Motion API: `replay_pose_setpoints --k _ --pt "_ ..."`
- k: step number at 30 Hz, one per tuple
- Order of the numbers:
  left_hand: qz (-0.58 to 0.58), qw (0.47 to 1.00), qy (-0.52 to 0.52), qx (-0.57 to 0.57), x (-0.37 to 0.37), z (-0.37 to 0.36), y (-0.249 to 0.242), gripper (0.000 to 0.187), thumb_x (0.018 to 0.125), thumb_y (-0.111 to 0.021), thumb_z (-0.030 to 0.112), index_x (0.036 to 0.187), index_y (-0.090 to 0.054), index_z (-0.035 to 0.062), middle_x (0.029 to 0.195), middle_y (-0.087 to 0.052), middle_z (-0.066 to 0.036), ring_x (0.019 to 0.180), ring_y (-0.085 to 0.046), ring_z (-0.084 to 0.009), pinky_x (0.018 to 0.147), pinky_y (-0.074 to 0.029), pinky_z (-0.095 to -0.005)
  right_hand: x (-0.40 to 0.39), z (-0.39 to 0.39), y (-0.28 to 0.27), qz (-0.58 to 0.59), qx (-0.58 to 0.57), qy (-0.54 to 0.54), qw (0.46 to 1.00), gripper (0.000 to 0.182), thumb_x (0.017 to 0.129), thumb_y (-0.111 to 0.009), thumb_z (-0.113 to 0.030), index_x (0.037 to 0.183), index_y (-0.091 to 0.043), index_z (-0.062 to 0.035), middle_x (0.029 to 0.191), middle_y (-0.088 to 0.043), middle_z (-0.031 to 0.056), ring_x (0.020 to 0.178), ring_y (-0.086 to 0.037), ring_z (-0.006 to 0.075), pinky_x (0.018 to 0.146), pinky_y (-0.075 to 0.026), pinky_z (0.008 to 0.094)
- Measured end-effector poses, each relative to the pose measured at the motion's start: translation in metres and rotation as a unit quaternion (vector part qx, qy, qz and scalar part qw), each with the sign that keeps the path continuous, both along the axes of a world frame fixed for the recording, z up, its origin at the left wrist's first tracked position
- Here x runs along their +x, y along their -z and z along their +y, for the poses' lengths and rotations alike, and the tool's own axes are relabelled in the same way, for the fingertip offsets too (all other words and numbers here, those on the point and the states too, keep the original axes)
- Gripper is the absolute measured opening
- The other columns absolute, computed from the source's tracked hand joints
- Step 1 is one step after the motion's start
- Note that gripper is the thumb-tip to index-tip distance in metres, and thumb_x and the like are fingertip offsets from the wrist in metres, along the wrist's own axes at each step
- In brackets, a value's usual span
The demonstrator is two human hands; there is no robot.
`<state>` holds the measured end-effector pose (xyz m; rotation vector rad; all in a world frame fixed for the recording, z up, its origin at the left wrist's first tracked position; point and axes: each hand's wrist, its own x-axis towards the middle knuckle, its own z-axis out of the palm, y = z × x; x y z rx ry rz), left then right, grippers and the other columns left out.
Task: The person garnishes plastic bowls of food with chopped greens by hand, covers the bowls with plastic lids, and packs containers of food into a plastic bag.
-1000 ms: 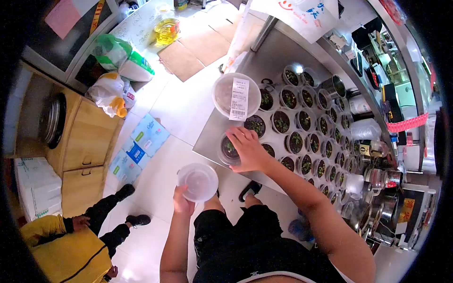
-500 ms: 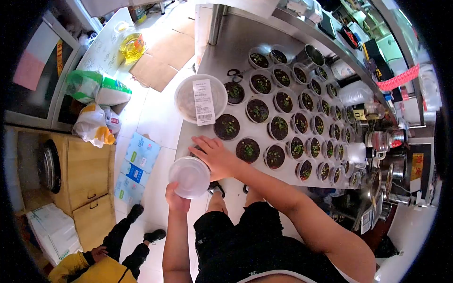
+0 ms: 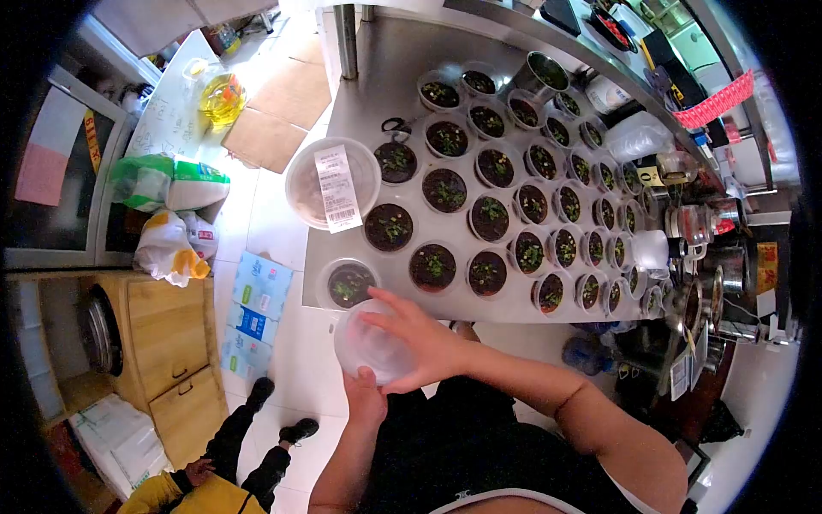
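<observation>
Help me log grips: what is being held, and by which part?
A translucent plastic tub: left hand at its near edge, right hand spread over its right side.

Steel table bears potted seedlings, scissors, labelled tub.

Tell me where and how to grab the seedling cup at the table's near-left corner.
I'd pinch opposite sides of the round cup just below the rim, coming from the person's left, over the table edge. It stands upright and open, with seedlings inside, so avoid the top; the other cups sit farther right.
</observation>
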<state>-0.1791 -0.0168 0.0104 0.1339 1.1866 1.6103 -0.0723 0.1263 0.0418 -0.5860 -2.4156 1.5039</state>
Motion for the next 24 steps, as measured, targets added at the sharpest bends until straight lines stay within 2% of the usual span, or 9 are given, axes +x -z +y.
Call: replay_pose_setpoints --k 1,4,7,13,16,19,21,22,24 --pt "0.027 0.999 0.026 0.022 0.002 0.003 0.0 0.095 0.08 -0.068 0.057 0.143 -0.025 0.0003 0.139 -0.041 -0.016 0.126 -0.046 -0.0279 0.104 -0.04 -0.0431 0.005 0.0 0.001 -0.005 -0.004 -0.002 1.0 0.105 0.061 -0.083 -0.047 0.144 -0.033 -0.0077 0.149 -0.023 0.024 0.136 -0.028 0.0422 0.11 -0.028 0.0493" --pt "0.012 0.996 0.082 0.02 0.001 0.015 -0.009 0.111 0.069 -0.068 0.069 0.143 -0.023 -0.0009 0.14 -0.04 -0.016 0.127 -0.044 -0.0281 0.105 -0.038 -0.0434 0.019 0.0 0.025 0.088 -0.341 0.131 0.927 0.107 0.06 -0.085 -0.045 0.145 -0.032 -0.0084 0.151 -0.02 0.0225 0.138 -0.026 0.0408 0.111 -0.027 0.0498" --pt "-0.046 0.998 0.035 -0.03 0.012 0.021 -0.005 0.116 0.067 -0.07 0.07 0.146 -0.019 0.0019 0.141 -0.037 -0.015 0.129 -0.041 -0.0286 0.107 -0.036 -0.044 0.024 -0.005 0.005 -0.004 -0.021 0.055 0.998 0.107 0.061 -0.084 -0.045 0.146 -0.03 -0.0083 0.151 -0.021 0.0212 0.14 -0.024 0.0387 0.113 -0.025 0.0493" --pt "0.059 0.995 0.072 0.036 0.009 0.042 -0.015 0.128 0.061 -0.073 0.072 0.151 -0.008 0.0078 0.144 -0.033 -0.014 0.131 -0.038 -0.0285 0.108 -0.035 -0.0446 0.034 -0.003 0.022 0.058 -0.091 0.088 0.99 0.11 0.061 -0.084 -0.046 0.148 -0.028 -0.0082 0.151 -0.025 0.0197 0.142 -0.022 0.0356 0.114 -0.021 0.048" --pt "0.066 0.994 0.081 0.031 0.007 0.041 -0.011 0.131 0.058 -0.078 0.068 0.151 -0.007 0.0085 0.147 -0.03 -0.015 0.132 -0.039 -0.0297 0.107 -0.039 -0.0454 0.035 -0.012 0.036 0.104 -0.127 0.123 0.979 0.11 0.061 -0.083 -0.049 0.147 -0.03 -0.007 0.151 -0.026 0.0194 0.142 -0.022 0.0346 0.114 -0.019 0.0479" --pt "0.102 0.992 0.064 0.038 0.002 0.03 0.004 0.11 0.07 -0.08 0.05 0.149 -0.017 0.0054 0.143 -0.036 -0.016 0.129 -0.042 -0.0295 0.106 -0.039 -0.0435 0.032 -0.021 0.052 0.19 -0.332 0.195 0.903 0.11 0.06 -0.082 -0.05 0.147 -0.031 -0.006 0.151 -0.028 0.0184 0.142 -0.023 0.0331 0.115 -0.019 0.047" --pt "0.093 0.993 0.071 -0.028 -0.009 0.019 0.012 0.088 0.078 -0.075 0.031 0.145 -0.025 0.0021 0.138 -0.043 -0.015 0.126 -0.045 -0.0265 0.106 -0.038 -0.0404 0.049 0.005 0.059 0.118 -0.111 0.222 0.961 0.106 0.06 -0.082 -0.045 0.145 -0.032 -0.007 0.15 -0.029 0.0176 0.142 -0.021 0.0358 0.114 -0.018 0.0503" --pt "0.088 0.992 0.073 -0.062 -0.011 0.015 0.013 0.077 0.082 -0.073 0.021 0.143 -0.03 0.0004 0.135 -0.046 -0.015 0.125 -0.046 -0.0251 0.106 -0.037 -0.0389 0.054 0.019 0.06 0.077 0.002 0.231 0.97 0.104 0.059 -0.082 -0.042 0.145 -0.033 -0.0075 0.149 -0.03 0.0172 0.142 -0.02 0.0372 0.114 -0.018 0.052" --pt "0.117 0.989 0.043 -0.077 -0.008 0.017 0.012 0.064 0.083 -0.066 0.008 0.139 -0.036 -0.0005 0.132 -0.049 -0.014 0.122 -0.049 -0.0241 0.105 -0.038 -0.0374 0.052 0.034 0.062 -0.112 0.139 0.23 0.957 0.103 0.059 -0.081 -0.047 0.144 -0.035 -0.0088 0.149 -0.029 0.0168 0.142 -0.018 0.0387 0.113 -0.014 0.0568"
